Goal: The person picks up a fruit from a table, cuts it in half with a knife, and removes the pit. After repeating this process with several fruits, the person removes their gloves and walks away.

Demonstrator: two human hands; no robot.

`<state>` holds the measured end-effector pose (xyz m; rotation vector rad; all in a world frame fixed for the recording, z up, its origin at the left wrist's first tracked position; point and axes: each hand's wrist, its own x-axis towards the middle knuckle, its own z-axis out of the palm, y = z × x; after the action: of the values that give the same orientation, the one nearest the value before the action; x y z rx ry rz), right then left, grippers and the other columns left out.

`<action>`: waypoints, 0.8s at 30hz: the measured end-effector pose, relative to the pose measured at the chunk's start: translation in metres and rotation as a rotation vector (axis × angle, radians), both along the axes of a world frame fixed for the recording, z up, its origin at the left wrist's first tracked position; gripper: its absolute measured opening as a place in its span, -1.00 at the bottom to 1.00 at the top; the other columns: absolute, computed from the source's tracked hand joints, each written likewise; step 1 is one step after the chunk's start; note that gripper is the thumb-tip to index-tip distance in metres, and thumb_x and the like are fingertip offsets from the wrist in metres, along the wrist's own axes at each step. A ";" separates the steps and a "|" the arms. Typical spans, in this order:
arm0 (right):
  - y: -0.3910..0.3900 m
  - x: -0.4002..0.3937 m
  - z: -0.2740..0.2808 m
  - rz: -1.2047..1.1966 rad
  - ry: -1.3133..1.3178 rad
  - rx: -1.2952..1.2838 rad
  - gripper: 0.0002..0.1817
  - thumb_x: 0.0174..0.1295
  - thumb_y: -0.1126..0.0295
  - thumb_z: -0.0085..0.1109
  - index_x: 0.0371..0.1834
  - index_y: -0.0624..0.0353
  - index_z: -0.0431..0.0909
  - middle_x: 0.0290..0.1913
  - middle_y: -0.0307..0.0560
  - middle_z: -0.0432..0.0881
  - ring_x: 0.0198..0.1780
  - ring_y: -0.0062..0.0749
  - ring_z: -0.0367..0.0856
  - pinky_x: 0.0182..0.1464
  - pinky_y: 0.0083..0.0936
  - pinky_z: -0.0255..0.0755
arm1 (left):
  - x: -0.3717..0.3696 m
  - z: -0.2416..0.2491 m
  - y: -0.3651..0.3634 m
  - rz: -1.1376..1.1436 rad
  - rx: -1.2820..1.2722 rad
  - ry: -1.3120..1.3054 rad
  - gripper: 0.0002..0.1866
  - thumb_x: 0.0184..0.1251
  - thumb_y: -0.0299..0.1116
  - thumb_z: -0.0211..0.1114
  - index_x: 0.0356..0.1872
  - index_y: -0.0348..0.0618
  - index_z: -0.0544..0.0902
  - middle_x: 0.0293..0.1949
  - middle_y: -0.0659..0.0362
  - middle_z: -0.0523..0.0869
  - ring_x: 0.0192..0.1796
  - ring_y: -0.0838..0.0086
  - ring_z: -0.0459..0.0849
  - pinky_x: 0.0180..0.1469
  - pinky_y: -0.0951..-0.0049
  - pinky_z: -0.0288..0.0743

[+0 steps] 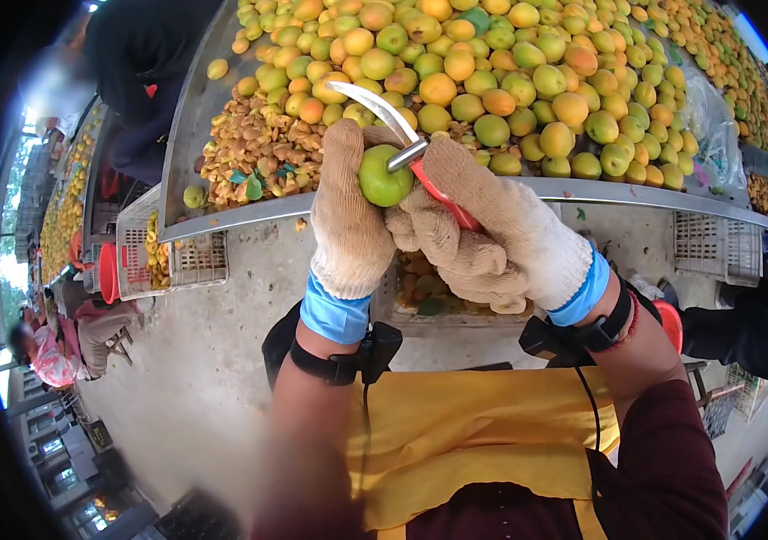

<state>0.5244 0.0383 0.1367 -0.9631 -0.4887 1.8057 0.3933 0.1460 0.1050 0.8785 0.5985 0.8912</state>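
My left hand [344, 211], in a beige knit glove, grips a green apricot [382, 180] between thumb and fingers. My right hand [492, 229], gloved the same way, is closed around the red handle of a curved knife [364, 97]. The knife's metal collar lies against the apricot's right side, and its hooked blade points up and left beyond the fruit. Both hands are held over the front edge of a metal table [582, 191]. Just beyond them lie a heap of yellow-green apricots [492, 99] and a pile of brown pits [262, 148].
Below the hands stands a crate [456, 322] with halved fruit inside. More plastic crates, a white one [208, 259] at left and another [713, 243] at right, stand under the table. Other people are at both sides, including a seated person [55, 346] at far left.
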 end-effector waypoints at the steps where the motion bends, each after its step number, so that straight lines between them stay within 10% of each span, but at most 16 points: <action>1: 0.000 0.000 -0.002 0.021 0.012 0.019 -0.25 0.46 -0.46 -0.08 -0.38 0.09 0.52 -0.72 -0.34 0.32 -0.82 -0.59 0.21 -0.79 -0.52 0.07 | -0.002 0.005 0.001 -0.047 -0.112 -0.024 -0.51 0.73 0.06 0.00 0.03 -0.22 0.60 -0.22 0.19 0.74 -0.23 0.47 0.70 -0.19 0.49 0.62; 3: 0.001 -0.003 -0.009 0.043 0.024 0.042 -0.26 0.47 -0.44 -0.05 -0.38 0.10 0.53 -0.70 -0.32 0.35 -0.81 -0.58 0.23 -0.79 -0.52 0.08 | -0.001 0.005 0.002 -0.094 -0.219 -0.048 -0.52 0.73 0.05 0.00 0.01 -0.22 0.61 -0.25 0.20 0.73 -0.26 0.50 0.68 -0.25 0.51 0.59; 5: 0.003 -0.015 -0.018 -0.191 -0.370 0.135 -0.27 0.47 -0.39 0.01 -0.39 0.15 0.56 -0.66 -0.26 0.42 -0.78 -0.56 0.28 -0.77 -0.52 0.14 | 0.001 -0.002 0.002 0.064 0.402 0.313 -0.52 0.74 0.02 -0.04 -0.07 -0.23 0.63 -0.33 0.22 0.71 -0.32 0.57 0.63 -0.31 0.55 0.51; 9: 0.002 -0.014 -0.002 -0.149 -0.181 -0.098 -0.27 0.48 -0.39 0.00 -0.38 0.15 0.57 -0.66 -0.26 0.41 -0.78 -0.57 0.30 -0.76 -0.52 0.16 | -0.002 -0.005 0.000 0.127 0.765 0.479 -0.53 0.76 -0.03 -0.08 -0.13 -0.21 0.62 -0.37 0.24 0.68 -0.36 0.59 0.62 -0.39 0.61 0.46; 13: -0.005 -0.005 0.000 0.000 0.066 -0.054 -0.28 0.47 -0.44 -0.05 -0.32 0.08 0.54 -0.66 -0.39 0.38 -0.82 -0.77 0.14 -0.81 -0.74 -0.05 | 0.007 -0.010 -0.003 0.142 0.539 0.242 -0.56 0.77 -0.03 -0.08 -0.07 -0.18 0.61 -0.36 0.22 0.68 -0.41 0.58 0.61 -0.49 0.57 0.44; 17: -0.014 0.002 0.003 0.019 0.185 0.002 -0.36 0.57 -0.32 -0.08 -0.26 0.10 0.55 -0.62 -0.38 0.41 -0.84 -0.77 0.14 -0.84 -0.73 -0.04 | -0.010 -0.010 0.019 -0.456 -0.411 -0.459 -0.49 0.73 0.12 -0.03 -0.02 -0.17 0.61 -0.21 0.14 0.75 -0.16 0.42 0.75 -0.26 0.52 0.64; 20: -0.005 0.002 -0.006 0.002 0.046 0.002 -0.23 0.46 -0.49 -0.13 -0.36 0.06 0.54 -0.69 -0.39 0.31 -0.79 -0.65 0.20 -0.76 -0.58 0.10 | 0.006 0.006 -0.003 -0.072 -0.056 -0.037 -0.51 0.74 0.07 -0.02 -0.08 -0.21 0.57 -0.25 0.10 0.77 -0.21 0.37 0.77 -0.17 0.43 0.69; 21: -0.005 -0.002 0.003 -0.083 -0.221 0.003 -0.22 0.48 -0.45 -0.12 -0.33 0.12 0.59 -0.66 -0.35 0.36 -0.79 -0.59 0.23 -0.74 -0.55 0.16 | 0.009 -0.017 0.008 0.081 0.705 0.316 -0.65 0.73 -0.13 0.06 -0.08 -0.28 0.53 -0.23 0.07 0.78 -0.15 0.36 0.79 -0.02 0.37 0.71; 24: 0.002 -0.021 -0.019 -0.243 -0.416 0.133 -0.23 0.49 -0.40 -0.08 -0.34 0.17 0.62 -0.63 -0.30 0.41 -0.79 -0.54 0.26 -0.72 -0.51 0.22 | -0.001 -0.005 0.002 -0.074 0.324 0.186 -0.83 0.65 -0.38 0.14 -0.02 -0.32 0.50 -0.09 0.03 0.78 -0.01 0.39 0.78 0.07 0.38 0.70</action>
<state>0.5031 0.0402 0.1179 -1.2525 -0.7058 1.3408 0.3921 0.1479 0.0996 1.2786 0.5856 0.8577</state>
